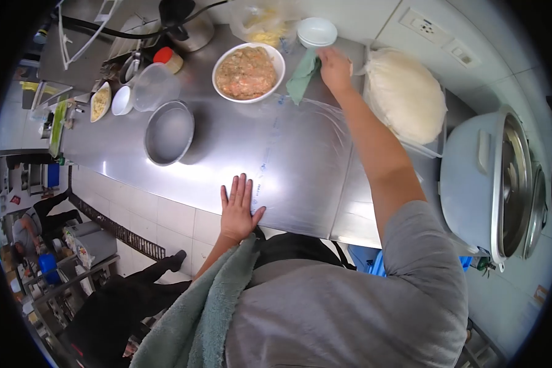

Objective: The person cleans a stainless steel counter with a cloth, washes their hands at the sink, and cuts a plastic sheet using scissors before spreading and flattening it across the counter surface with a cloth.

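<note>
My right hand (335,69) is stretched to the back of the steel counter (221,153), its fingers closed on a green cloth (302,78). The cloth spreads out to the left of that hand, next to the small white bowls (317,30). Left of the cloth stands a white bowl filled with a pinkish mince mixture (246,72). My left hand (237,207) rests flat at the counter's front edge, fingers apart and holding nothing. Clear plastic film (322,116) lies on the counter between the two hands.
A round metal pan (169,133) and a clear plastic tub (156,88) stand at the left. To the right are a bag with white contents (406,95) and a large lidded pot (472,178). Another person (27,233) is at the far left.
</note>
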A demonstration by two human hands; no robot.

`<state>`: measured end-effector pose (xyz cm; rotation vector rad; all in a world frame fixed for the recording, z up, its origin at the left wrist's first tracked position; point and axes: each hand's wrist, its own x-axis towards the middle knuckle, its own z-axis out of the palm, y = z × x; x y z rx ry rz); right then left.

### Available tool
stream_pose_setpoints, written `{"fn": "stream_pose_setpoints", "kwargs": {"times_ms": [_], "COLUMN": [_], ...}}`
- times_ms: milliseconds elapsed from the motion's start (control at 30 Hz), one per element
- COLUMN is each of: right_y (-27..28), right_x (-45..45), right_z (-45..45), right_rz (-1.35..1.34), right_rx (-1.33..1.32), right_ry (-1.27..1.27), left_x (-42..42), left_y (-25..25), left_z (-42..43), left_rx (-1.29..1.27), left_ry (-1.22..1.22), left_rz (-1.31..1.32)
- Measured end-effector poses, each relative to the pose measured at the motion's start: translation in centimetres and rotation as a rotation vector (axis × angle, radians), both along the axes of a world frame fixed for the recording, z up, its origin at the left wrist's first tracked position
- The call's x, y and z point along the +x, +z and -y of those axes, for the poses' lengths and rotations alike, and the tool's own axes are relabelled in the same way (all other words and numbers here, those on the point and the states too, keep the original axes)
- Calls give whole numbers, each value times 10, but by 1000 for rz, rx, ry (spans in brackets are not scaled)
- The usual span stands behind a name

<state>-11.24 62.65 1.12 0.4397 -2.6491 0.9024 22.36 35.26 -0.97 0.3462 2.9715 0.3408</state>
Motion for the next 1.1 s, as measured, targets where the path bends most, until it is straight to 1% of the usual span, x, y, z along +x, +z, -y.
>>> {"fn": "stream_pose_setpoints", "kwargs": {"times_ms": [67, 133, 200, 233, 267, 333, 367, 400, 467, 533, 567, 600, 667, 767, 867, 967, 1067, 1100], "right_y": [32, 48, 52, 56, 58, 52, 32, 14, 13, 0, -3, 4, 25, 45, 53, 31, 26, 24], "right_x": [38, 110, 187, 216, 235, 243, 244, 238, 220, 203, 197, 193, 183, 169, 158, 162, 225, 248], "right_z": [11, 18, 12, 3, -11, -61, -98, -131, -164, -178, -180, -174, -157, -170, -183, -198, -158, -150], "right_rz": [-202, -253, -32, 153, 338, 852, 758, 639, 429, 382, 360, 351, 345, 568, 651, 695, 443, 477], "right_rx": [-159, -190, 73, -51, -183, -975, -1317, -1655, -1964, -2095, -2158, -2154, -2140, -2124, -2141, -2215, -1548, -1131], "right_ry": [-49, 24, 140, 159, 178, -314, -487, -654, -799, -877, -912, -934, -980, -881, -975, -1026, -780, -660], "left_x": [0, 0, -1, -4, -6, -16, -25, -33, -58, -76, -82, -89, -106, -126, -141, -145, -147, -146], "left_y": [-3, 1, 5, 11, 21, 39, 49, 59, 89, 99, 95, 87, 56, 32, 13, 11, 7, 7], "left_z": [0, -2, -2, -2, -1, 4, 2, -4, -39, -86, -110, -133, -175, -220, -240, -251, -253, -249], "left_rx": [6, 13, 43, 102, 155, 109, 85, 187, 380, 539, 532, 525, 523, 399, 312, 338, 376, 448], "left_ry": [-4, -6, -5, -10, -12, 36, 64, 61, -104, -247, -357, -466, -584, -562, -522, -520, -496, -476], "left_rz": [-24, 5, 52, 89, 132, 258, 315, 121, -60, 37, 29, 16, 50, 44, 19, -66, -104, -96]}}
